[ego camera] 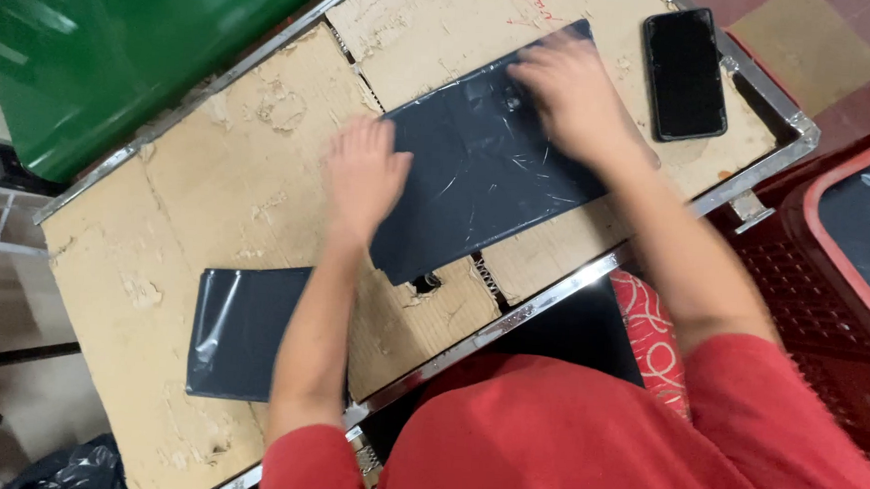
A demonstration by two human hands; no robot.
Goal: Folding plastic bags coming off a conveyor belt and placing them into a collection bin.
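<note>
A dark, glossy plastic sheet [479, 167] is lying flat and slantwise across the middle of the worktop, and both hands are pressing on it. The left hand [362, 174] is resting open, fingers spread, at the sheet's 9 o'clock edge; the right hand [567, 88] is lying palm-down near its 1 o'clock corner, blurred, fingers seemingly flat rather than curled around anything. Judging by its wrinkles and sheen, the sheet is looking thin, light, limp and rather slippery; taking it by a corner or along an edge would likely serve better than by the middle.

At 7 o'clock from it, a smaller folded dark sheet [237, 333] is lying partly under the left forearm. A black phone [684, 74] is sitting at 2 o'clock, just beside the right hand. The cardboard-covered table [210, 183] is showing bare room toward 9 and 10 o'clock, while its metal rim is running close along the 5 o'clock side. A red crate [856, 257] is standing off the table at 3 o'clock, and a green surface [98, 48] is filling the 10 o'clock corner.
</note>
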